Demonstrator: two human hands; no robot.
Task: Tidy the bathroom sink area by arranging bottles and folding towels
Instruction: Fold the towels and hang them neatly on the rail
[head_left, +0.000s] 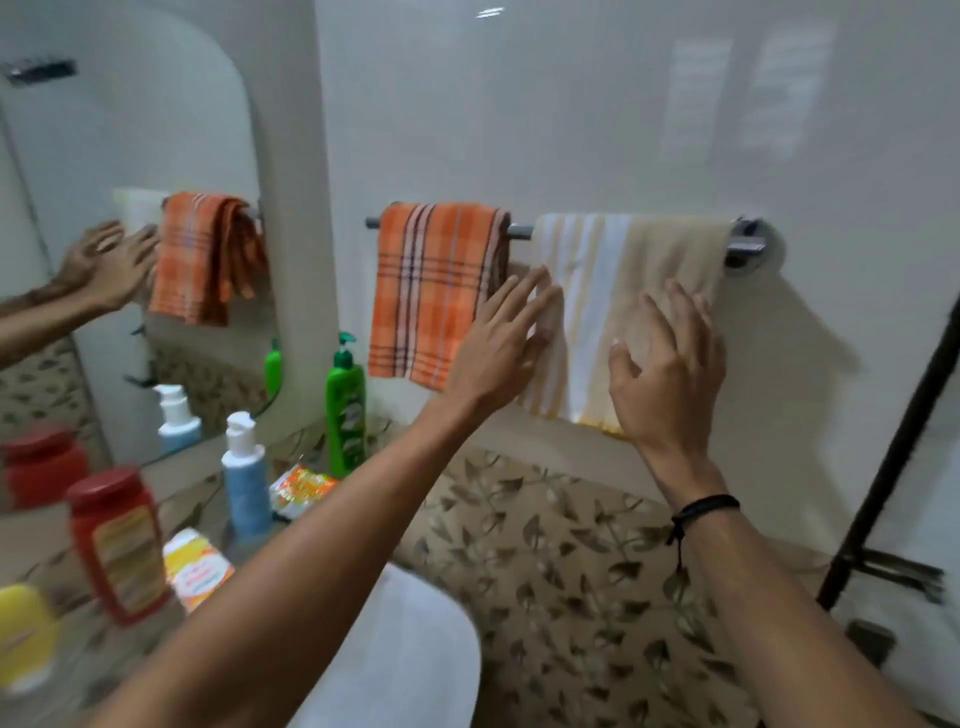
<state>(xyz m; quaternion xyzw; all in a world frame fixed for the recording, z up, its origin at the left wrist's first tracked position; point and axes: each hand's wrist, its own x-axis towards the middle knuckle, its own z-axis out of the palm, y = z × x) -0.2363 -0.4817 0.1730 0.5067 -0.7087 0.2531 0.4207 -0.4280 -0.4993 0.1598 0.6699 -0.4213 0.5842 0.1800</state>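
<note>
At the counter's (545, 545) left edge we see a yellow bottle (23, 634), blurred, then a red bottle (118, 545) with a red cap and a yellow label whose print we cannot read. Beside it lies a small yellow-and-white box (197, 571), its writing too blurred to make out. Further back along the counter's rear edge stands a pale blue bottle (245, 478) with a white cap, then an orange-and-white sachet (300, 488) lying flat, then a tall green pump bottle (345, 410) against the wall. The counter has a glossy beige surface printed with dark leaves. A curved mirror (130, 130) above its left end reflects the bottles and hands.

On the white glossy wall a chrome rail (519, 231) carries two towels. At its left end hangs a woven orange towel (431, 291) with dark and pale plaid lines. At its right end hangs a beige towel (613, 291), soft and slightly creased, with white and yellow stripes down its left half and plain beige on the right.

Our left hand (498, 348) lies flat on the beige towel's left edge, fingers straight and together, gripping nothing. Our right hand (667, 364) presses on the towel's lower right part, fingers spread and slightly bent, also gripping nothing. A black cord (704, 506) circles the right wrist.
</note>
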